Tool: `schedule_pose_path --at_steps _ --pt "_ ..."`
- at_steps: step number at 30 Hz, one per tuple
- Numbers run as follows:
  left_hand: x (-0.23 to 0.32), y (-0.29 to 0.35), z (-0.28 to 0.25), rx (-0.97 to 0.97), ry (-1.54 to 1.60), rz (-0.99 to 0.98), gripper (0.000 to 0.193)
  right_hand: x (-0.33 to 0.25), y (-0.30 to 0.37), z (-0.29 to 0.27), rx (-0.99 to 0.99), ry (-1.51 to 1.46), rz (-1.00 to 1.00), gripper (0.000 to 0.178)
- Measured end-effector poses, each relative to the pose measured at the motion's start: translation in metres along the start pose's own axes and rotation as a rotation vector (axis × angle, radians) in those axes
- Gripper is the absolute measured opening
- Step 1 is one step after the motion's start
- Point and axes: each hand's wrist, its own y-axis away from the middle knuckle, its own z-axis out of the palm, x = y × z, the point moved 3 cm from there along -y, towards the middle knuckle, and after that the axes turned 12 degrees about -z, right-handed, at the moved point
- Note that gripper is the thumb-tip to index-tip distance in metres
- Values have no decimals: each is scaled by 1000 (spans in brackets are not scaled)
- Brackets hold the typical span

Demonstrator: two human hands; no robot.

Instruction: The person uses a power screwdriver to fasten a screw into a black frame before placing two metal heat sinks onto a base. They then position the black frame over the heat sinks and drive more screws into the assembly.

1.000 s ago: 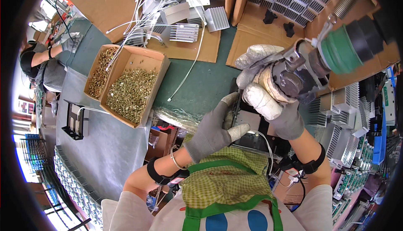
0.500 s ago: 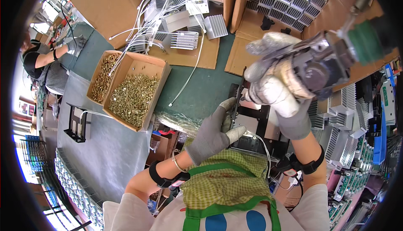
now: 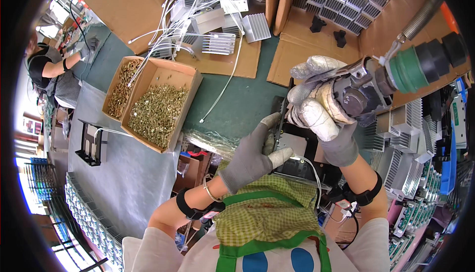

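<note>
Two cardboard boxes [image 3: 159,105] of brass screws [image 3: 157,108] left of gloved left hand [image 3: 251,156]

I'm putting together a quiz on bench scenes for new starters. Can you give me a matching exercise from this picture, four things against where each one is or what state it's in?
Things:
1. power screwdriver
2. left hand
3. cardboard box of brass screws
4. finned heat sink

Places or states:
A. lying on flat cardboard among white wires
B. gripped in the right hand, raised above the work
C. open, on the green bench to the person's left
D. resting on the black metal frame

Pairs: 1-B, 2-D, 3-C, 4-A
</note>
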Motion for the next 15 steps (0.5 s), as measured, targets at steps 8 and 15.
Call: schedule_pose_path --at_steps 8,15 --pt "8 2 -3 10 -104 -11 76 -1 -2 1 15 -259 42 56" --pt "12 3 -3 4 -88 -21 76 -5 -7 8 36 -421 63 52"
